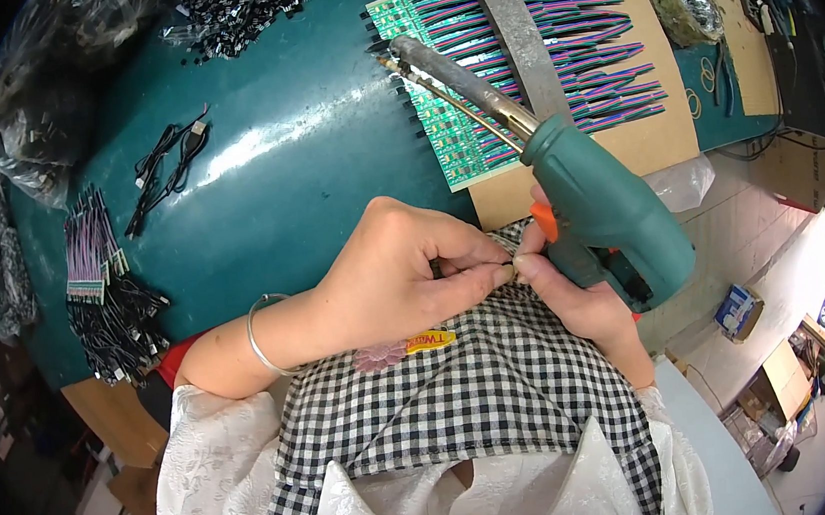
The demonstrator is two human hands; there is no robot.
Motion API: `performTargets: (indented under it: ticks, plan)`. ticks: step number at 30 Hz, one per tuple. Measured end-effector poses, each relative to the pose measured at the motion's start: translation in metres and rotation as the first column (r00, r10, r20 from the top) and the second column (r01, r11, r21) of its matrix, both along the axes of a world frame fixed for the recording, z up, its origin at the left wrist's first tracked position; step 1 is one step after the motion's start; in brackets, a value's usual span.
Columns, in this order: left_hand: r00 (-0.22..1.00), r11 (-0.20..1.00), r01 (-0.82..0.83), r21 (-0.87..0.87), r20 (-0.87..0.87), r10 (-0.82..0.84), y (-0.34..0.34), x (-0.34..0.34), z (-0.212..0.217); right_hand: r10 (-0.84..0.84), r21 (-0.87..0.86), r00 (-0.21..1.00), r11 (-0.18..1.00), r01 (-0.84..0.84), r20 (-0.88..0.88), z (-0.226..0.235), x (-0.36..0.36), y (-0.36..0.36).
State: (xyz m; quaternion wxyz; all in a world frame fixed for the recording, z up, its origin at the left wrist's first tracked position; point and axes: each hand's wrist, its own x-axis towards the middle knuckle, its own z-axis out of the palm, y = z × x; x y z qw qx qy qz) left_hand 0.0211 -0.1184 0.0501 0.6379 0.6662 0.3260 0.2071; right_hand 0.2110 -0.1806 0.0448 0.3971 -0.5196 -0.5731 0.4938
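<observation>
Black-and-white checked fabric apron [404, 414]: small yellow patch [430, 340] on front, short word in darker reddish capital letters, upside down in view. Blue-and-white box [738, 312], lower right: printed, lettering too small to make out. Green printed circuit-board panel [462, 142]: fine pale markings, individual characters unreadable.

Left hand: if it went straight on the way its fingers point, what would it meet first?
Probably the right hand, at its thumb tip, just ahead of the left hand; whether they already touch is unclear.
</observation>
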Motion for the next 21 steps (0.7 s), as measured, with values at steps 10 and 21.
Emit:
performTargets:
  ticks: [10,21]
  plan:
    - [0.963,0.897,-0.259,-0.359,-0.025,0.268,0.019,-0.017,-0.021,-0.312,-0.079,0.913,0.950,0.302,-0.265,0.003,-0.001,-0.002]
    - [0.947,0.824,-0.318,-0.469,-0.118,0.298,0.046,-0.019,-0.039,-0.434,-0.251,0.845,0.895,0.367,-0.313,0.002,0.026,-0.043]
